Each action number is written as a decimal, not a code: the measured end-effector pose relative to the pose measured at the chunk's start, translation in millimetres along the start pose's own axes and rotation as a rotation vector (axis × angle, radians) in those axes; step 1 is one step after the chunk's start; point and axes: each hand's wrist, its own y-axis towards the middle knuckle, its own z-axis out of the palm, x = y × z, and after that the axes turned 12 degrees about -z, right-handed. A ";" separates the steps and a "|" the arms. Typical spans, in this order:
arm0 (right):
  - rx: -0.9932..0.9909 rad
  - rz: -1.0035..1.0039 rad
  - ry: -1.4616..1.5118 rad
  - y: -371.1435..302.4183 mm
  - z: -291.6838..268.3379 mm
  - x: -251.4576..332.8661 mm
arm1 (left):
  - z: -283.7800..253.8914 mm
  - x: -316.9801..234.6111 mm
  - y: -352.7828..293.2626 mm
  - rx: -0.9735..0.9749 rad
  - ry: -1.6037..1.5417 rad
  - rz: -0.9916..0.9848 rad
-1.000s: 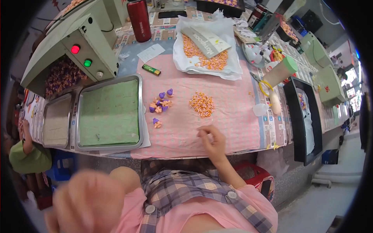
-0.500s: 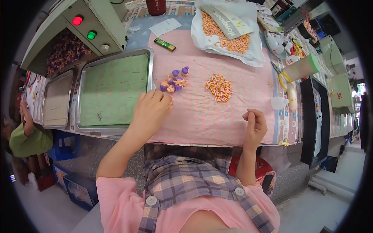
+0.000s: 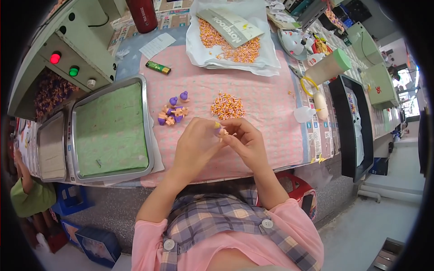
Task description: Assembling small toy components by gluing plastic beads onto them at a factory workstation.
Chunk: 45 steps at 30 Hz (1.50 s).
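Over the near middle of the pink cloth, my two hands meet at a tiny peach-and-purple doll figure (image 3: pixel 222 132). My left hand (image 3: pixel 193 147) pinches it between thumb and fingers. The thumb and bent fingers of my right hand (image 3: pixel 248 148) close at its lower end; whether they hold a separate small part is too small to tell. To the left lies a loose cluster of similar figures (image 3: pixel 174 115) with purple heads and peach bodies. Just beyond my hands sits a small heap of tiny orange, white and purplish pieces (image 3: pixel 227 106).
A metal tray with a green lining (image 3: pixel 147 131) stands left, beside a grey-green machine (image 3: pixel 92 58) with lit red and green lamps. White paper (image 3: pixel 271 65) with more tiny pieces lies at the back. On the right are pliers (image 3: pixel 309 85), a white bottle (image 3: pixel 305 114) and a black bin (image 3: pixel 346 135).
My left hand has left the figure cluster and come to the middle with a figure. My right hand has moved left to meet it. The whole view has shifted.
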 end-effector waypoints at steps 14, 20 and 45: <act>0.302 -0.202 -0.464 3.1 -25.2 6.2 | 9.7 12.2 3.3 0.386 -0.663 -0.472; -0.425 -0.397 -0.378 -9.6 -71.9 17.0 | 1.8 19.5 8.5 0.359 -0.774 -0.500; -0.605 -0.139 -0.646 12.8 -155.0 20.3 | -3.4 19.3 23.0 0.269 -0.946 -0.591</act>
